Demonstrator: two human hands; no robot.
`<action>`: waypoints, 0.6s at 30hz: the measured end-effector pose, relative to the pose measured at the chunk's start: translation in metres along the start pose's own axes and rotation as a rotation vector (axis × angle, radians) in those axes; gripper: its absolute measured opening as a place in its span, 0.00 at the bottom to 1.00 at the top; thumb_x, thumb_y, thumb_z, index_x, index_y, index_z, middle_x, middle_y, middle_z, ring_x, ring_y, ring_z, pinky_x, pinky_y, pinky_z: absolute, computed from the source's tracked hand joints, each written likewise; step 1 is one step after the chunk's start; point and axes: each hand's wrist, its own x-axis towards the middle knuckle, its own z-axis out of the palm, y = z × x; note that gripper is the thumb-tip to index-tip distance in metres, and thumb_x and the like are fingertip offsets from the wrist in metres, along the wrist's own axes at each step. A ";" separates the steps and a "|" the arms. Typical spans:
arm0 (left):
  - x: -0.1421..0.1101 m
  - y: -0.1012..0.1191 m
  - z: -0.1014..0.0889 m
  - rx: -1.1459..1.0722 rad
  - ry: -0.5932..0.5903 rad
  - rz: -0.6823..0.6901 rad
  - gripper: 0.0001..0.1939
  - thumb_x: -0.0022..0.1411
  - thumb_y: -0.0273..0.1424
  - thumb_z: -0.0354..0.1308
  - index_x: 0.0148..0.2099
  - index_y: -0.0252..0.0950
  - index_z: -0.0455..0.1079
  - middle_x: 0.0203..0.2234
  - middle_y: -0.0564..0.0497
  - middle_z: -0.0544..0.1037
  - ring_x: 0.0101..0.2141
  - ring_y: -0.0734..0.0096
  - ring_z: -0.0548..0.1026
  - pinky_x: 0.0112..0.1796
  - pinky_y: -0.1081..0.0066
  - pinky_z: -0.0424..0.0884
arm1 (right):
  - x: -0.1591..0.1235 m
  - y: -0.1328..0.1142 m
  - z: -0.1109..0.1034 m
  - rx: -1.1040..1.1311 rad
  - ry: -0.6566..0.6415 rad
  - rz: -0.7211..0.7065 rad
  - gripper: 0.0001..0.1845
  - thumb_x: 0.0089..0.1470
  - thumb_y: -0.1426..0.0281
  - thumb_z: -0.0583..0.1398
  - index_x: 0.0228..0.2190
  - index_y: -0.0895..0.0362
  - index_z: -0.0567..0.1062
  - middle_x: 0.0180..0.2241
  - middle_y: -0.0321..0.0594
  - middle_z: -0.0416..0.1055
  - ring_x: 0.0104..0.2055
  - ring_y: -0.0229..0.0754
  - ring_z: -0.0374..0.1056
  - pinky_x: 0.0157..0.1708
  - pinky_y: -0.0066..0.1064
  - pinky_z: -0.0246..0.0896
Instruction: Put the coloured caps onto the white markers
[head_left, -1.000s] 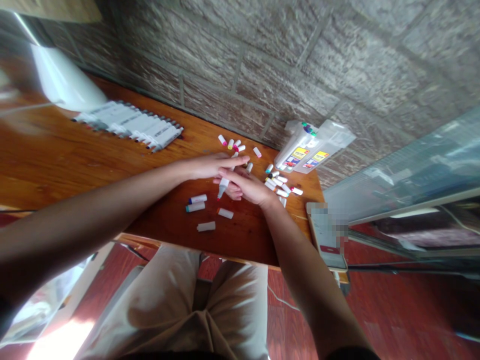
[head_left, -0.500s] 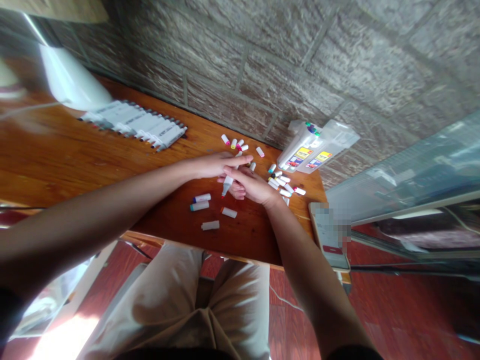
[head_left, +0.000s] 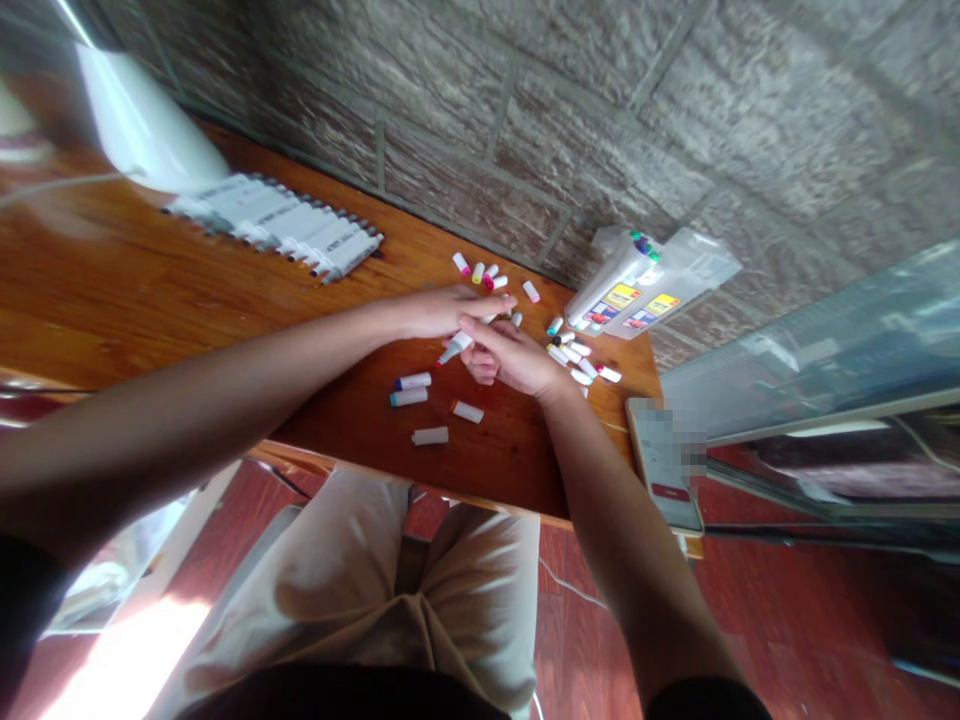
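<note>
A white marker (head_left: 456, 347) with a grey section and a red tip lies slantwise between my two hands. My right hand (head_left: 517, 360) is closed around its middle, thumb on top and fingers curled below. My left hand (head_left: 444, 312) reaches across from the left, its fingers closed at the marker's far end, where a bit of red shows; its grip is partly hidden. Nearer me on the table lie a blue-ended cap (head_left: 413, 381), a teal-ended cap (head_left: 409, 397), an orange-ended cap (head_left: 467, 411) and a pale cap (head_left: 430, 436).
A row of markers (head_left: 285, 228) lies at the left beside a white lamp base (head_left: 142, 130). Several pink and yellow caps (head_left: 478, 273) lie beyond my hands, more caps (head_left: 574, 352) to the right. A clear plastic case (head_left: 652, 285) stands by the brick wall; a phone (head_left: 664, 465) lies at the right edge.
The marker has turned to a flatter slant, its red tip pointing more to the left. Both hands stay together on it. The whole view has shifted slightly.
</note>
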 end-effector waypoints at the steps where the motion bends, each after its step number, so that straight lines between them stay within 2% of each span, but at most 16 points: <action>1: 0.000 0.000 0.000 0.023 0.005 0.004 0.31 0.65 0.58 0.55 0.36 0.33 0.79 0.21 0.49 0.79 0.27 0.68 0.76 0.33 0.71 0.68 | 0.000 0.000 -0.001 0.000 -0.003 -0.003 0.26 0.58 0.47 0.66 0.27 0.58 0.72 0.16 0.23 0.51 0.18 0.29 0.47 0.18 0.23 0.46; 4: 0.000 0.001 -0.001 0.117 0.011 0.003 0.33 0.68 0.58 0.51 0.38 0.33 0.80 0.22 0.49 0.79 0.28 0.67 0.76 0.34 0.71 0.68 | 0.000 0.002 -0.003 -0.005 -0.013 -0.017 0.28 0.56 0.46 0.67 0.27 0.59 0.74 0.16 0.24 0.52 0.18 0.29 0.48 0.18 0.23 0.48; 7: -0.001 0.002 0.000 0.133 -0.042 -0.005 0.33 0.71 0.56 0.47 0.37 0.33 0.81 0.20 0.49 0.78 0.27 0.68 0.75 0.35 0.70 0.69 | 0.001 0.004 -0.005 -0.020 -0.021 -0.030 0.29 0.54 0.44 0.67 0.27 0.60 0.75 0.17 0.25 0.54 0.19 0.28 0.50 0.19 0.23 0.51; 12: -0.003 0.007 0.001 0.099 -0.081 -0.022 0.33 0.71 0.55 0.48 0.33 0.34 0.81 0.17 0.50 0.74 0.26 0.67 0.74 0.35 0.70 0.68 | 0.001 0.007 -0.007 -0.090 -0.040 -0.068 0.28 0.57 0.44 0.65 0.28 0.59 0.76 0.19 0.28 0.58 0.20 0.29 0.53 0.21 0.24 0.55; 15: -0.007 0.012 0.001 0.206 -0.083 -0.051 0.34 0.72 0.53 0.45 0.34 0.34 0.82 0.17 0.49 0.74 0.27 0.66 0.74 0.35 0.70 0.67 | -0.002 0.004 -0.003 -0.253 -0.011 -0.116 0.27 0.61 0.46 0.62 0.28 0.59 0.75 0.18 0.30 0.61 0.21 0.31 0.57 0.23 0.25 0.58; 18: -0.014 0.018 0.000 0.419 -0.028 -0.035 0.32 0.71 0.53 0.47 0.35 0.35 0.82 0.20 0.49 0.77 0.29 0.66 0.76 0.37 0.71 0.66 | -0.005 -0.001 0.004 -0.451 -0.007 -0.149 0.25 0.61 0.49 0.64 0.28 0.58 0.73 0.18 0.31 0.65 0.21 0.33 0.61 0.22 0.26 0.57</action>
